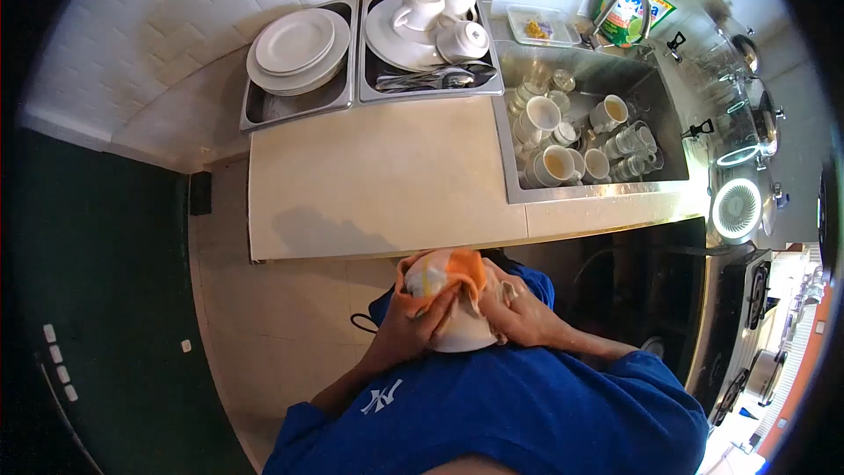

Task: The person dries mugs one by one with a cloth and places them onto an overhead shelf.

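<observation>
Close to my chest, I hold a white cup or bowl (464, 332), partly wrapped in an orange and white cloth (453, 268). My left hand (420, 327) is closed on the cloth and presses it against the near left side of the white piece. On the other side, my right hand (526, 312) is closed round the rim and wall of the piece, with some cloth bunched by its fingers. The cloth and my fingers hide most of its shape, so I cannot tell whether it has a handle.
Ahead lies a beige countertop (378, 176). Behind it, one metal tray (255, 119) holds stacked plates; another (362, 92) holds cups, a plate and cutlery. The sink (607, 189) at right contains several cups and glasses. A plastic box (563, 38) and a detergent pouch (626, 13) stand behind.
</observation>
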Tool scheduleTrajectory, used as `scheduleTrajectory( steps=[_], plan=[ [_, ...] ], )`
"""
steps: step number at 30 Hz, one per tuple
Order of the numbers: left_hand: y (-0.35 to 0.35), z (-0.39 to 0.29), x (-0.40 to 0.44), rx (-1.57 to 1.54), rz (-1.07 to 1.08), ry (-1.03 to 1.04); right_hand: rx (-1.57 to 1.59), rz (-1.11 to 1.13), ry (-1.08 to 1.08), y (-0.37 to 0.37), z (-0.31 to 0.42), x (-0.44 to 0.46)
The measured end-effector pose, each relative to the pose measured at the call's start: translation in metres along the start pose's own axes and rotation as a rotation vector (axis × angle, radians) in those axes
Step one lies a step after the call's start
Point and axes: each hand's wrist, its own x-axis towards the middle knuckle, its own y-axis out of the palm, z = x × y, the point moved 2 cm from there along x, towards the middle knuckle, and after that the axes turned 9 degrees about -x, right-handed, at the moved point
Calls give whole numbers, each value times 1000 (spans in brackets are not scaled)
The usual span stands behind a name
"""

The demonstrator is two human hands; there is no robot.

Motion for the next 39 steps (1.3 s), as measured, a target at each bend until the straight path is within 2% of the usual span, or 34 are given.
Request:
scheduleTrajectory(
  steps=[1, 2, 3, 6, 9, 12, 15, 18, 20, 22, 23, 25, 26, 28, 29, 30, 31, 33, 34, 36, 39],
  plan=[
    [-2, -4, 4, 11, -15, 68, -32, -70, -56, 1, -6, 2],
    [-4, -9, 10, -135, -40, 14, -67, -141, -111, 1, -13, 4],
    [-5, -15, 15, -283, -72, -35, -188, -196, -265, 1, -9, 7],
    [-8, -7, 25, -485, 26, -225, 74, 126, 81, -14, 6, -3],
    [1, 12, 25, -671, 17, -310, 152, 202, 62, -16, -28, -1],
    [3, 23, 32, -686, 67, -154, 165, 282, 50, -20, -41, -3],
    [12, 35, 31, -586, 90, -280, 151, 304, 3, -20, -28, -4],
    [35, 82, 20, -931, 32, -211, 20, 258, -97, -23, -4, -3],
    [45, 90, 14, -1119, -49, -155, -43, 274, -40, -25, -1, -3],
    [14, 41, 22, -511, 24, -288, -77, 256, -78, -28, 1, 1],
    [12, 46, 22, -362, -111, -134, -82, 233, -145, -26, -5, 3],
    [-9, 23, 24, -320, -137, -1, -55, 221, -132, -27, -7, 6],
    [-18, 21, 18, -161, -208, 102, -2, 231, -72, -29, -5, 8],
    [-39, 12, 22, 118, -52, 341, 28, 250, 44, -31, -7, 12],
    [-46, -3, 27, 257, 180, 460, -70, 233, 16, -34, -18, 15],
    [-42, -25, 30, 39, 133, 402, -207, 374, 242, -41, -16, 19],
    [-38, -36, 25, 326, -40, 888, -126, 261, 134, -39, -6, 13],
    [-24, -11, 29, 184, 121, 821, -106, 148, 10, -37, -4, 17],
    [-26, -20, 36, 241, 139, 837, -108, 108, -28, -38, -3, 21],
    [-26, -40, 36, 351, 171, 854, -121, 49, -93, -39, 1, 28],
    [-10, -31, 39, 373, 97, 836, -147, -15, -179, -38, 2, 35]
  ],
)
